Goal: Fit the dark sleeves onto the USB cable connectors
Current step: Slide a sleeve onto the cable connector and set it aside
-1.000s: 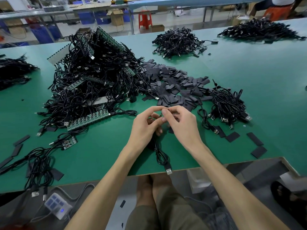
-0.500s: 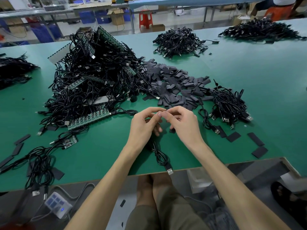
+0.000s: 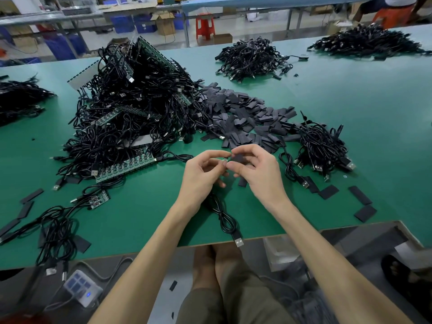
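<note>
Above green table [image 3: 140, 218]: left hand [image 3: 201, 175] pinches end of cable [image 3: 225, 219]; right hand [image 3: 259, 174] pinches dark sleeve [image 3: 239, 157].

Tiny connector end [image 3: 225, 159] mostly covered by left hand [image 3: 201, 176]; sleeve [image 3: 238, 158] partly behind right hand [image 3: 259, 176].
</note>
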